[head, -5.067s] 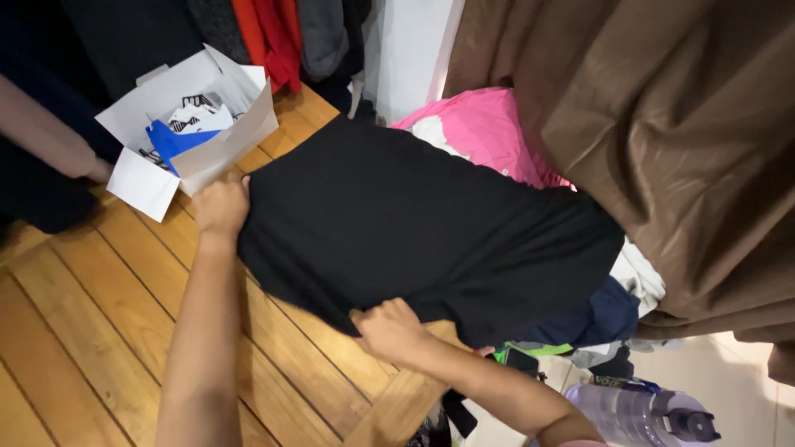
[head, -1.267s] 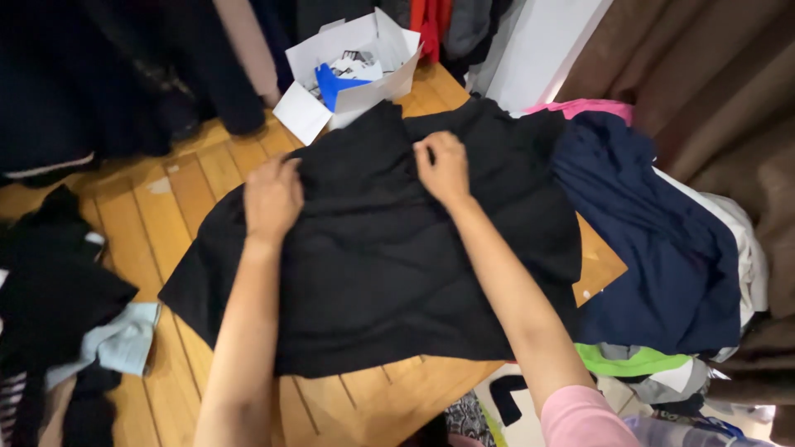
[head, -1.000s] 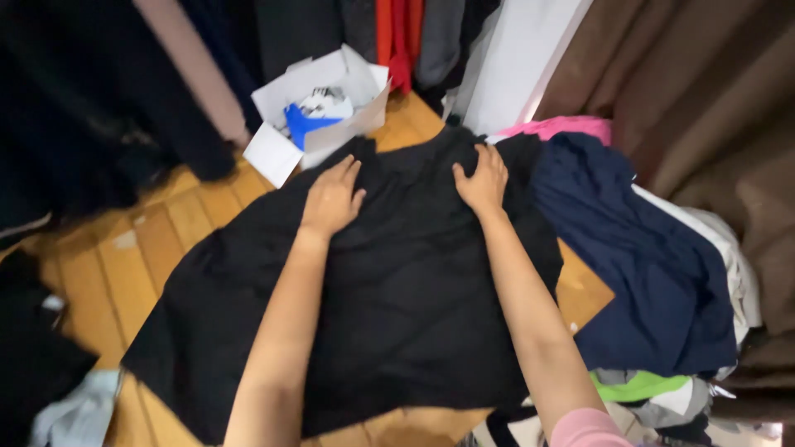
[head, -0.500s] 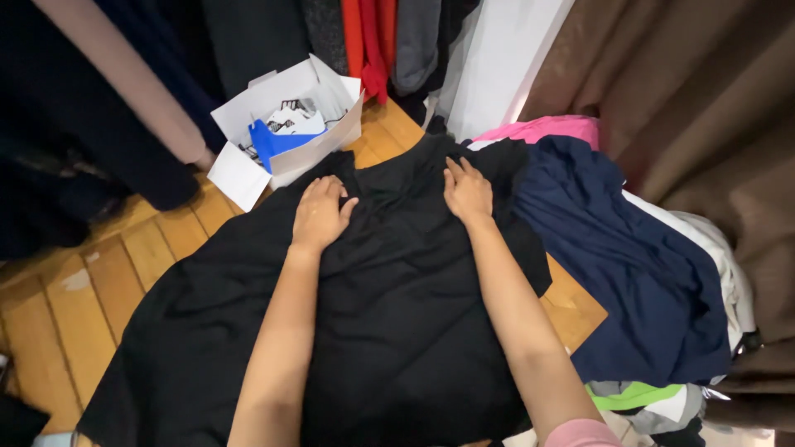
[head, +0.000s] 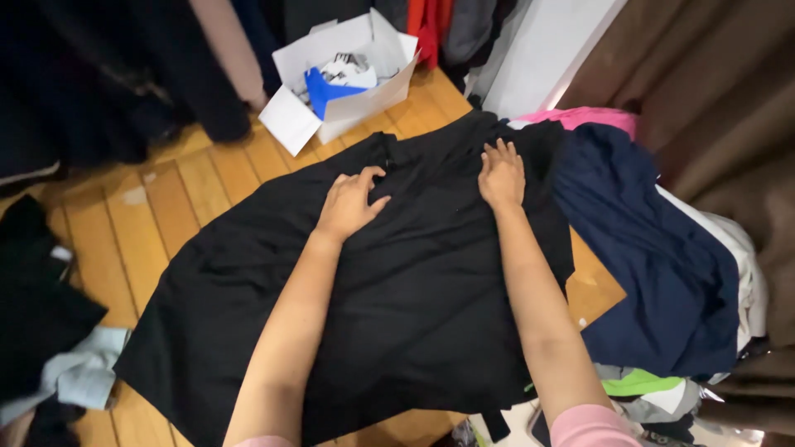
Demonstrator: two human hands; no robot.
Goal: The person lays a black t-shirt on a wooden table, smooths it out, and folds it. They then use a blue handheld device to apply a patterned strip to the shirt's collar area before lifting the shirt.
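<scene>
I'm pressing both hands down on the black garment, which is lying spread flat across the wooden tabletop and covering most of it.

My left hand is resting on the garment's upper middle, fingers curled a bit w/ tips bunching the cloth, not clamped round anything. My right hand is lying palm-down nr the garment's top right edge, fingers spread and flat, holding nothing. Both forearms are stretching out over the fabric.

Everything else, relative to the black garment:
- White cardboard box is sitting just beyond its top edge, flaps open, w/ a blue item and some black-and-white stuff inside; can't tell what exactly.
- Navy garment is lying against its right side, touching or overlapping it.
- Pink cloth is peeking out above the navy one, to the upper right.
- Bright green cloth is showing at the lower right, under the navy piece.
- Brown curtain is hanging further right.
- Dark clothes w/ a pale blue piece are lying at its lower left.
- Hanging clothes, incl. a red one, are filling the space beyond the box.
</scene>
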